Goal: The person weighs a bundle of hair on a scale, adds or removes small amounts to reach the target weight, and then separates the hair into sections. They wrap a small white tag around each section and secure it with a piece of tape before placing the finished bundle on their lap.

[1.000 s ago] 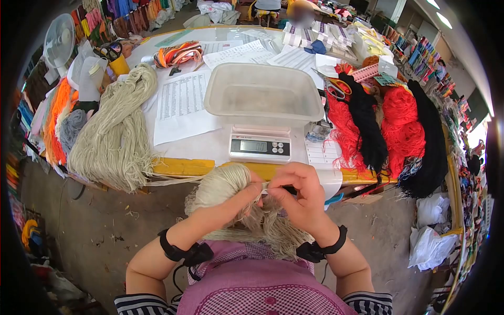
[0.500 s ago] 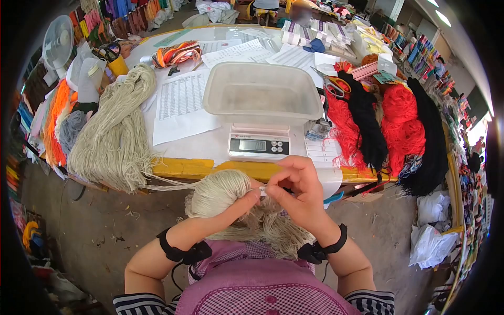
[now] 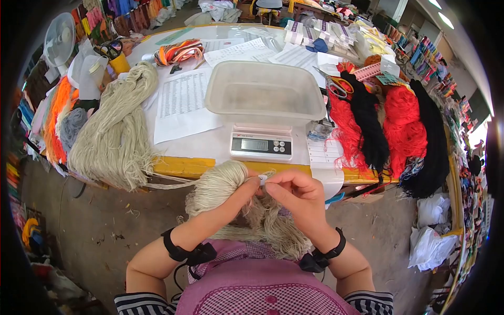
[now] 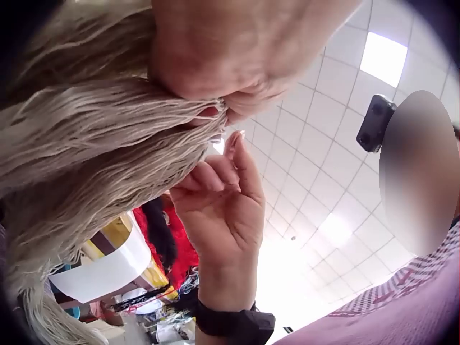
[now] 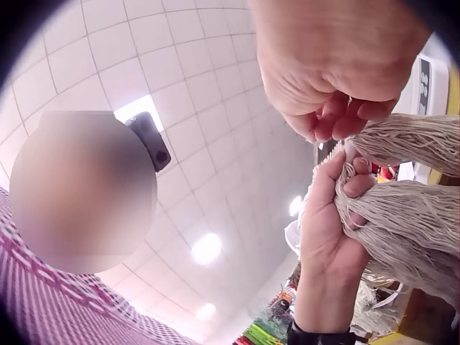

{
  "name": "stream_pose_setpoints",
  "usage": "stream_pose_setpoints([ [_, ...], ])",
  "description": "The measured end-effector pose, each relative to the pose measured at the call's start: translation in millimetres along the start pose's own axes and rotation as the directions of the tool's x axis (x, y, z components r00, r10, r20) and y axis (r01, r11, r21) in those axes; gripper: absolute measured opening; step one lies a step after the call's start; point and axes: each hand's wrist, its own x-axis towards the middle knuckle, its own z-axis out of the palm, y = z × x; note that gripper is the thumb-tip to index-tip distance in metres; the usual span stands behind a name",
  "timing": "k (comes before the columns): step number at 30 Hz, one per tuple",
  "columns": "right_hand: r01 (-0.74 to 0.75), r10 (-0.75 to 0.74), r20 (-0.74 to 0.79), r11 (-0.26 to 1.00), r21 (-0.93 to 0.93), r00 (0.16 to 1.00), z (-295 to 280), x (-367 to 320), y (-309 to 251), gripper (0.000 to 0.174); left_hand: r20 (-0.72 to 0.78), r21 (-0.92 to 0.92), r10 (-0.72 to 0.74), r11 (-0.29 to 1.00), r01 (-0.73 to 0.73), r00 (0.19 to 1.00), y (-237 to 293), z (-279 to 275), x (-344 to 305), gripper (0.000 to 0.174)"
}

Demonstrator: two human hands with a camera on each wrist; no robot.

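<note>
A cream hank of yarn (image 3: 218, 190) hangs over the person's lap, its loose strands falling below the hands. My left hand (image 3: 237, 202) grips the hank near its gathered top, with strands running out of the fist in the left wrist view. A small white tag (image 3: 262, 180) sits between the two hands at the left thumb tip. My right hand (image 3: 300, 198) pinches at that tag with thumb and index finger. In the right wrist view, curled fingers of the left hand (image 5: 334, 230) wrap round the yarn strands (image 5: 410, 215).
A digital scale (image 3: 261, 146) bearing a clear plastic tub (image 3: 265, 113) stands at the table's front edge. To its left lie a printed sheet (image 3: 181, 100) and a large beige hank (image 3: 113, 128). Red yarn (image 3: 404, 123), black yarn (image 3: 362, 115) and scissors (image 3: 338, 86) lie at the right.
The right fingers, raised and spread above the tag before, have come down lower over it. The left hand keeps its grip on the hank, which has shifted slightly upward.
</note>
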Motion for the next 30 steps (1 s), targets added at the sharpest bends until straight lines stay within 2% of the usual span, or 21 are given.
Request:
stream_pose_setpoints([
  [1, -0.001, 0.001, 0.001, 1.000, 0.001, 1.000, -0.3, 0.5, -0.8, 0.012, 0.005, -0.003, 0.002, 1.000, -0.002, 1.000, -0.4, 0.2, -0.2, 0.020],
  [3, 0.123, -0.129, -0.001, 0.949, -0.291, 0.992, -0.4, 3.2, -4.9, 0.011, 0.011, -0.005, 0.005, 1.000, -0.005, 1.000, 1.6, 1.2, -0.8, 0.021],
  [4, 0.124, -0.130, -0.001, 0.949, -0.291, 0.992, -0.6, 4.7, -3.7, 0.011, 0.022, -0.027, -0.004, 1.000, 0.005, 1.000, 5.9, 1.8, -2.2, 0.017],
  [6, 0.231, -0.244, -0.008, 0.928, -0.293, 0.970, -0.2, 7.9, 1.2, 0.010, 0.034, -0.049, -0.013, 0.999, 0.014, 0.999, 11.4, 1.9, -4.4, 0.016],
  [10, 0.229, -0.240, -0.036, 0.955, -0.189, 0.970, 3.0, 8.5, 3.6, 0.010, 0.069, -0.034, -0.036, 0.999, 0.039, 0.997, 16.8, 1.9, -7.7, 0.017],
  [12, 0.218, -0.219, -0.012, 0.974, -0.056, 0.976, 2.8, 6.2, 2.8, 0.009, 0.079, -0.033, -0.032, 0.999, 0.035, 0.996, 19.9, 2.4, -8.5, 0.017],
  [18, 0.284, -0.286, -0.051, 0.958, -0.043, 0.957, 1.6, 4.0, 7.0, 0.009, 0.111, 0.082, 0.001, 0.997, -0.010, 0.994, 29.6, 2.6, -11.1, 0.018],
  [20, 0.293, -0.295, -0.053, 0.955, -0.042, 0.954, 0.1, 3.8, 9.4, 0.009, 0.104, -0.019, 0.026, 1.000, -0.025, 0.994, 26.4, 4.5, -10.7, 0.018],
  [24, 0.280, -0.281, -0.079, 0.960, -0.014, 0.957, -1.6, 3.7, 12.8, 0.009, 0.086, -0.038, 0.095, 0.995, -0.092, 0.992, 21.1, 5.9, -12.4, 0.014],
  [26, 0.264, -0.262, -0.088, 0.964, 0.007, 0.961, -1.1, 2.6, 12.0, 0.009, 0.178, 0.294, 0.273, 0.902, -0.316, 0.945, 19.0, 1.8, -13.9, 0.014],
  [27, 0.248, -0.244, -0.096, 0.968, 0.028, 0.965, -0.8, 2.2, 11.1, 0.009, 0.178, 0.294, 0.274, 0.902, -0.316, 0.945, 18.3, 2.5, -14.0, 0.014],
  [29, 0.245, -0.239, -0.093, 0.968, 0.054, 0.966, -0.7, 0.9, 6.0, 0.008, 0.143, -0.026, 0.096, 0.995, -0.093, 0.985, 17.5, 4.3, -14.2, 0.015],
  [30, 0.242, -0.235, -0.088, 0.967, 0.078, 0.968, -1.8, 0.5, 3.9, 0.008, 0.146, -0.028, 0.096, 0.995, -0.093, 0.985, 18.8, 4.9, -13.6, 0.015],
])
